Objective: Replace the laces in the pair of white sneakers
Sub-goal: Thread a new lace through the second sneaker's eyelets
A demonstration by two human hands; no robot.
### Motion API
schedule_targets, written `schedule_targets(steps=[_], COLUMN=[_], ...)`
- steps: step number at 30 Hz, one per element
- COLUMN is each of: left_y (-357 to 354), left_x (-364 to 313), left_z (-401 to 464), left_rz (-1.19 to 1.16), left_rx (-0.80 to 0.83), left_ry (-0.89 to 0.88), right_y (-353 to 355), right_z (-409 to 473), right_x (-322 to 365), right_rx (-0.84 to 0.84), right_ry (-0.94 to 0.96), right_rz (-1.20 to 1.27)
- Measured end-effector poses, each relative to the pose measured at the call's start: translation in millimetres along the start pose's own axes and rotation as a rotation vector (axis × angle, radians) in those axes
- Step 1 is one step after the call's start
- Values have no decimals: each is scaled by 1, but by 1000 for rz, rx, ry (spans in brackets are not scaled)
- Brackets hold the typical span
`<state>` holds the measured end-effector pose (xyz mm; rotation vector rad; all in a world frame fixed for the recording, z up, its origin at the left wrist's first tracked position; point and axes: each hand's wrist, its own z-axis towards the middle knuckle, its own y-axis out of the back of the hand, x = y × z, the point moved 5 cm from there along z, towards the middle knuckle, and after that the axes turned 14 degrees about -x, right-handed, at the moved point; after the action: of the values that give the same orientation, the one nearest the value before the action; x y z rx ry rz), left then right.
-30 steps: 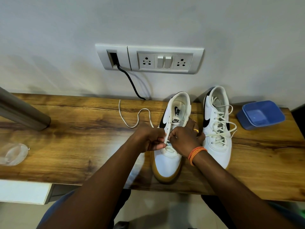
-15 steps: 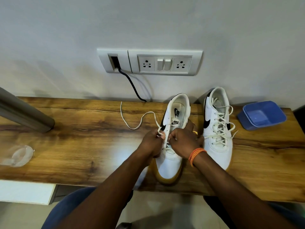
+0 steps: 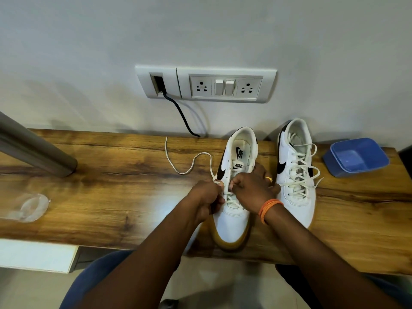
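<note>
Two white sneakers with black swooshes stand on the wooden table (image 3: 111, 197), toes toward me. The left sneaker (image 3: 234, 221) has a tan sole and only its lowest eyelets laced. My left hand (image 3: 207, 195) pinches the cream lace (image 3: 189, 168) at the shoe's left eyelets; the lace's free end trails left across the wood. My right hand (image 3: 252, 188), with a ring and orange wrist threads, grips the shoe's right side and the lace there. The right sneaker (image 3: 296, 170) is fully laced with its ends loose.
A blue plastic tub (image 3: 356, 157) sits at the far right of the table. A crumpled clear plastic piece (image 3: 26, 208) lies at the left, near a grey metal post (image 3: 33, 146). A black cable (image 3: 180, 114) drops from the wall socket plate (image 3: 223, 85) behind the shoes.
My left hand has moved closer to the shoe's eyelets with the lace, and the loose loop on the table has shifted toward the shoe. The right hand stays on the shoe.
</note>
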<state>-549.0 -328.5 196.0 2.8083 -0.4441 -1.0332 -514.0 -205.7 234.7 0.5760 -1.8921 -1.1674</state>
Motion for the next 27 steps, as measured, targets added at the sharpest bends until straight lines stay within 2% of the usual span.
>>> schedule_targets(steps=[3, 6, 10, 16, 21, 23, 24, 27], left_y=[1, 1, 2, 2, 16, 24, 27, 26], left_x=[0, -4, -7, -13, -16, -18, -20, -37], left_z=[1, -3, -6, -8, -16, -24, -29, -58], left_rz=[-9, 13, -1, -144, -162, -166, -166, -72], left_rx=[32, 7, -26, -41, -148, -235, -282, -323], left_ry=[45, 20, 17, 79, 16, -68, -169, -600], right_y=[8, 13, 26, 26, 42, 58, 69, 97], right_z=[5, 14, 22, 12, 17, 17, 14, 1], right_x=[-3, -3, -9, -11, -23, -25, -27, -32], right_rx=[-13, -74, -37, 62, 131, 109, 114, 179], right_ry=[-15, 64, 77, 156, 165, 182, 178, 144], right_rz=[62, 101, 268, 7, -16, 54, 108, 276])
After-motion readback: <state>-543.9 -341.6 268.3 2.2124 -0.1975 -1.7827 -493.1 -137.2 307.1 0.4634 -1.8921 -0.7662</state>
